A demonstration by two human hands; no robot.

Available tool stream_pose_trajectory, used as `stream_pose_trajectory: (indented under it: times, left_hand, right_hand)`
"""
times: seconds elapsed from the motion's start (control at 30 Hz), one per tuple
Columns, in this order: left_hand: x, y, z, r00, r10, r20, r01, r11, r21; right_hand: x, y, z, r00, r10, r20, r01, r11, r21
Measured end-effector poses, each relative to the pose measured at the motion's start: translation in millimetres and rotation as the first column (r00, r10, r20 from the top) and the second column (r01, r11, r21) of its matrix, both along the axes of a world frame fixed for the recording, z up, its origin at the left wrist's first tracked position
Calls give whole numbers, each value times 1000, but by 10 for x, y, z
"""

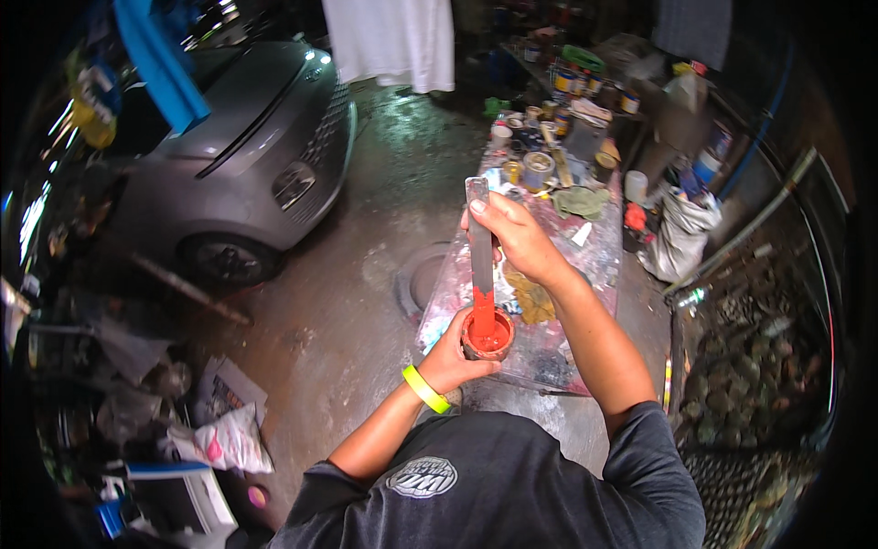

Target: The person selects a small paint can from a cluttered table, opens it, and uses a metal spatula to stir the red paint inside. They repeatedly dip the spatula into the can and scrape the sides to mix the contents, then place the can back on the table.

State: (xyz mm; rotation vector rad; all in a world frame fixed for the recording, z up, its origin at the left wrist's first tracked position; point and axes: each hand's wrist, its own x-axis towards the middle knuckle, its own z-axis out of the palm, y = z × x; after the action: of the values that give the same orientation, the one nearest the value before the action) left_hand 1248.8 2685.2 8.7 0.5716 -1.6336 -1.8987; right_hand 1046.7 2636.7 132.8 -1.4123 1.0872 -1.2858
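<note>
My left hand point(450, 357), with a yellow wristband point(425, 390) at its wrist, is wrapped round a small open can point(500, 351) of red paint. Above it, my right hand point(510, 233) grips a flat grey stir stick point(480, 247) near its upper end, thumb across the front. The stick stands almost upright, its lower part coated red and its tip down in the paint. Both hands are over the near part of a paint-stained table point(567, 357). A brown rag point(533, 297) lies on the table beside my right forearm.
Jars and cans point(538, 167) crowd the table's far end, near a green cloth point(581, 201). A grey car point(247, 165) stands at the left. White sacks point(681, 233) are on the right, by a rubble patch point(750, 366). A white cloth point(393, 41) hangs ahead.
</note>
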Motion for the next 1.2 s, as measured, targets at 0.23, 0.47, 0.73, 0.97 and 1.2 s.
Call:
stream_pose_trajectory:
  times: [0.23, 0.47, 0.73, 0.97, 1.2]
  left_hand:
    - [397, 78, -96, 976, 207, 64, -203, 977, -62]
    - [412, 155, -117, 967, 247, 65, -246, 969, -22]
    - [279, 145, -88, 980, 182, 79, -184, 983, 19]
    - [220, 298, -397, 994, 26, 108, -32, 998, 58]
    - [188, 397, -526, 991, -48, 121, 29, 987, 156]
  right_hand:
    - [416, -336, -176, 990, 136, 37, -137, 990, 33]
    - [480, -438, -367, 984, 169, 59, -173, 983, 64]
    - [284, -392, -492, 974, 92, 207, -120, 985, 128]
    - [110, -9, -679, 988, 65, 142, -99, 964, 248]
    - [75, 222, -877, 1000, 18, 20, -22, 977, 211]
